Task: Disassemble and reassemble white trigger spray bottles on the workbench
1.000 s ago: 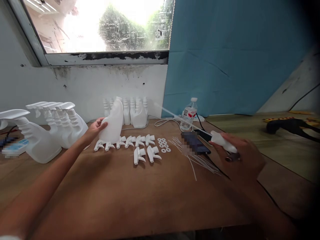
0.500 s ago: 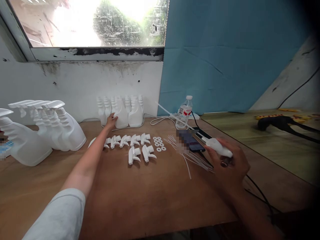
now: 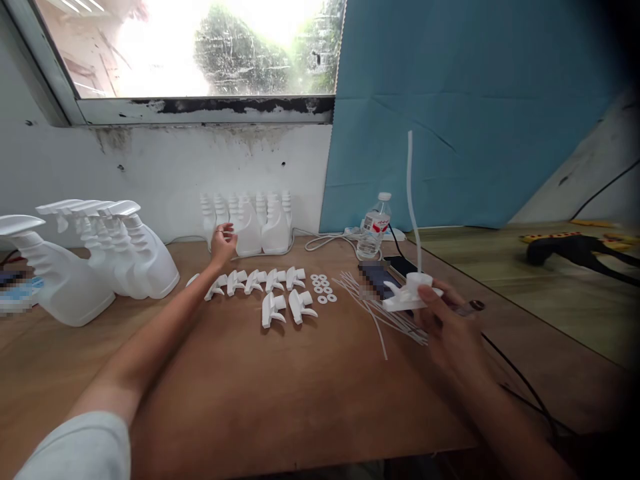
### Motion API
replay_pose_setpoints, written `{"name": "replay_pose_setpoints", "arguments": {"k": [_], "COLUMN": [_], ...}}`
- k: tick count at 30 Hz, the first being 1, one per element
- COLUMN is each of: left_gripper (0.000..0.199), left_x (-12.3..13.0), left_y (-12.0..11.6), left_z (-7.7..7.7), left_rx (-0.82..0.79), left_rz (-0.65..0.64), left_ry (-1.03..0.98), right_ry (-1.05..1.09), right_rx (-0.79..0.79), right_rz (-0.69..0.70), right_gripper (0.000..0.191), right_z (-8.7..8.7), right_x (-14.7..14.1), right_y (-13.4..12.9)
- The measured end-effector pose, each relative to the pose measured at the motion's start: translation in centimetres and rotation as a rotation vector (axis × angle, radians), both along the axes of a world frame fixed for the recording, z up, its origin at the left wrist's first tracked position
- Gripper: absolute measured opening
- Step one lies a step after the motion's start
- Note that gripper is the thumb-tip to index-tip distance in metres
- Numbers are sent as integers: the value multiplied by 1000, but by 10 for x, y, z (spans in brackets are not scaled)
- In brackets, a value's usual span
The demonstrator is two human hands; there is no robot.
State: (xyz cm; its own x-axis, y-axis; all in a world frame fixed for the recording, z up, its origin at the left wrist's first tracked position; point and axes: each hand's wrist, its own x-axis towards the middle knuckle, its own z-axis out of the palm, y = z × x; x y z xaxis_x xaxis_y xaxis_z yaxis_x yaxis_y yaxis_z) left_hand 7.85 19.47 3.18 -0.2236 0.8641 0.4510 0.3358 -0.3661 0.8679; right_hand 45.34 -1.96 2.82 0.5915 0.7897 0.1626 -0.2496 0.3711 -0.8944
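My right hand grips a white spray trigger head, with a long thin tube standing up from it. My left hand reaches to the back of the table beside a group of white bottles without tops; its fingers are bent, and whether they touch a bottle is hard to tell. More trigger heads lie mid-table in two rows. Small white rings lie to their right, then a pile of loose tubes.
White bottles with spray tops stand at the left. A clear water bottle, dark phones and cables are at the right. A black object lies beyond the table's right edge.
My right hand has turned the trigger head, so its tube now points up instead of slanting left. My left hand has come slightly off the bottle it was touching.
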Motion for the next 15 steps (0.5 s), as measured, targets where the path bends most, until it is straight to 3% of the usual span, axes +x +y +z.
{"name": "replay_pose_setpoints", "arguments": {"k": [3,4,6,8,9,11,13,15], "left_gripper": [30,34,52,82,86,71,53,48], "left_x": [29,39,58,73,78,83,83,80], "left_y": [-75,-105,-164,-212,-229,-249,-253,-250], "left_z": [5,4,-1,-9,-13,-22,-29,-32], "left_rx": [-24,-70,-202,-353,-415,-489,-545,-590], "left_rz": [-291,-558,-944,-1147,-1185,-1121,-1012,-976], "left_ry": [14,-12,-68,-132,-193,-332,-397,-385], "right_ry": [40,45,19,-74,-165,-380,-586,-749], "right_rx": [-44,-58,-93,-112,-113,-111,-81,-57], "right_rz": [239,294,364,393,402,416,444,442], "right_gripper": [37,36,40,45,43,39,36,36], "right_z": [4,4,3,-1,-4,-11,-16,-18], "right_x": [-25,-37,-63,-89,-100,-115,-120,-115], "right_y": [-11,-17,-29,-41,-47,-54,-57,-58]}}
